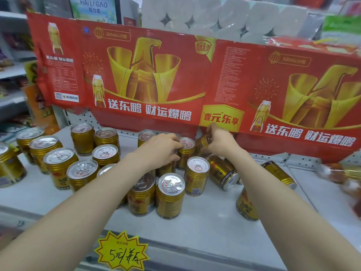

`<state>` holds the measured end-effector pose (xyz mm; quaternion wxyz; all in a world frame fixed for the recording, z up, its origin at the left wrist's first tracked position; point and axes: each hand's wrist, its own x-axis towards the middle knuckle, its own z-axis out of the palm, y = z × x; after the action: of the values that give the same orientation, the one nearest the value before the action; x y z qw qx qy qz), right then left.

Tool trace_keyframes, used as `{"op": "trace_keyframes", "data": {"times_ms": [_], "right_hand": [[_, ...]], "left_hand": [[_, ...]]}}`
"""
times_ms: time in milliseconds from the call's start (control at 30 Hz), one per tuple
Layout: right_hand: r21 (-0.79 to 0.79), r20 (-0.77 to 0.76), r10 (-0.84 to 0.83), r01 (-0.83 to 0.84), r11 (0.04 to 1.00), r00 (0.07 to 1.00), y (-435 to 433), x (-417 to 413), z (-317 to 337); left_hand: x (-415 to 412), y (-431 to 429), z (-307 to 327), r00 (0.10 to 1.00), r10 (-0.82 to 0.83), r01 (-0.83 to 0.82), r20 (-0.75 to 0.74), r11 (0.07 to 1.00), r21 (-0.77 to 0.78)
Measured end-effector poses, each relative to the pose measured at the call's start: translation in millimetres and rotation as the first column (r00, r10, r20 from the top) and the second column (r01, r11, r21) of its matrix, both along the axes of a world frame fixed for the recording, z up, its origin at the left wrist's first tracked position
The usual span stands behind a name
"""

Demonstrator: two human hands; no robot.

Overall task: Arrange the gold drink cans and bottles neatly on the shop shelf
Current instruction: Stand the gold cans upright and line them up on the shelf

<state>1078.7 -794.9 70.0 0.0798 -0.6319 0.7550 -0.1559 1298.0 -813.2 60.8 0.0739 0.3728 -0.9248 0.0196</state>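
So this is mid-tidy on the shelf, and both arms are reaching to the back row under the red banner. The left hand is curled down over the tops of a couple of upright cans, fingertips touching the rim of the back can; looks like it's steadying or nudging rather than lifting, though I can't tell how tight the grip is. The right hand is wrapped around a tilted can right beside that one, looks like it's being stood up into the back row. Rest of the cans are a mixed bag: the left group is upright but loosely spaced, not in straight lines, and a front pair stands near the shelf edge. Two cans are lying on their sides, one just under the right wrist and another further right, plus one more can half hidden behind the right forearm. Something blurry at the far right might be a bottle, can't say for sure. My guess at what's next: set the tilted can flat against its neighbour, then go for the fallen ones. It's tight back there, so an elbow could easily topple the upright ones.
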Motion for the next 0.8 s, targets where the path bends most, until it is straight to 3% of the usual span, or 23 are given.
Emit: {"op": "trace_keyframes", "data": {"times_ms": [433,533,600,667,733,800], "right_hand": [[-0.023,0.094,0.108,-0.106,0.994,0.990,24.6,-5.4,-3.8],[-0.070,0.140,0.028,-0.018,0.997,0.990,40.2,-22.3,14.2],[0.015,0.040,-0.051,0.051,0.999,0.998,55.7,-33.0,27.2],[0.196,-0.120,-0.087,0.110,0.975,0.989,71.2,-32.1,32.5],[0.326,-0.243,-0.090,0.169,0.930,0.966,84.8,-20.7,29.1],[0.349,-0.335,-0.079,0.202,0.915,0.939,92.2,-7.7,20.0]], "left_hand": [[1.0,2.0,-1.8,1.000,-0.018,0.018,-0.022,1.000,0.003],[1.7,5.7,-0.3,0.997,-0.048,0.049,-0.057,0.999,0.011],[-1.0,12.4,3.8,0.983,-0.084,0.092,-0.165,0.995,0.043],[-6.6,21.1,9.5,0.962,-0.122,0.149,-0.245,0.984,0.095],[-12.6,30.0,13.3,0.955,-0.165,0.207,-0.246,0.966,0.157],[-16.7,38.1,14.1,0.963,-0.205,0.237,-0.177,0.954,0.184]]}}
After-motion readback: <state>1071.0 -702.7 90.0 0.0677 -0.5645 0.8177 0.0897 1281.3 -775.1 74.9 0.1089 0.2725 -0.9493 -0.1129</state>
